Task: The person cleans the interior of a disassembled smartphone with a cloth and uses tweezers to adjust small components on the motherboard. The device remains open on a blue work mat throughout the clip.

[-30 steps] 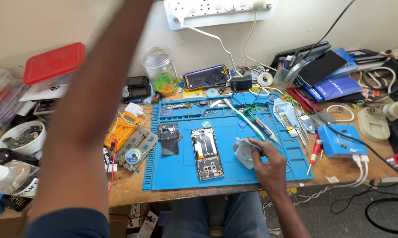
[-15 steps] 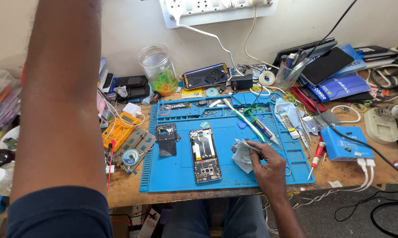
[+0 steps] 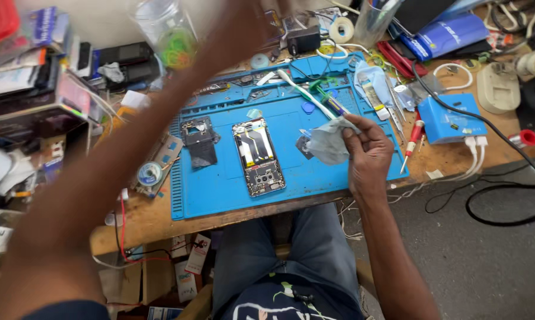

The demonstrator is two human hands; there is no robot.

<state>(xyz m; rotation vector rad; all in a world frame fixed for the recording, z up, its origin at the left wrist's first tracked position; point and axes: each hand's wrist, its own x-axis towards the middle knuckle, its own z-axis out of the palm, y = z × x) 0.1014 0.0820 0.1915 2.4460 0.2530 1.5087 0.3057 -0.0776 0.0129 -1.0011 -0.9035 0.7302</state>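
An opened phone (image 3: 258, 155) lies with its back cover off and its insides showing, in the middle of a blue work mat (image 3: 232, 192). A black removed part (image 3: 199, 141) rests just left of it. My right hand (image 3: 368, 151) pinches a crumpled grey cloth (image 3: 328, 141) over the mat's right side, a little right of the phone. My left arm stretches diagonally across the view toward the back of the desk. My left hand (image 3: 256, 16) is blurred at the top edge, near a small black box (image 3: 303, 40), and its grip is unclear.
A clear jar of green bands (image 3: 168, 37) stands at the back. There are a white toothbrush (image 3: 306, 95), a tape roll (image 3: 341, 28), a blue box (image 3: 451, 121) with cables, a red screwdriver (image 3: 413, 141) and a solder spool (image 3: 150, 173). Stacked boxes crowd the left.
My left arm has swung from the left side toward the back centre of the desk. The view has tipped down and closer. My right hand stays on the cloth.
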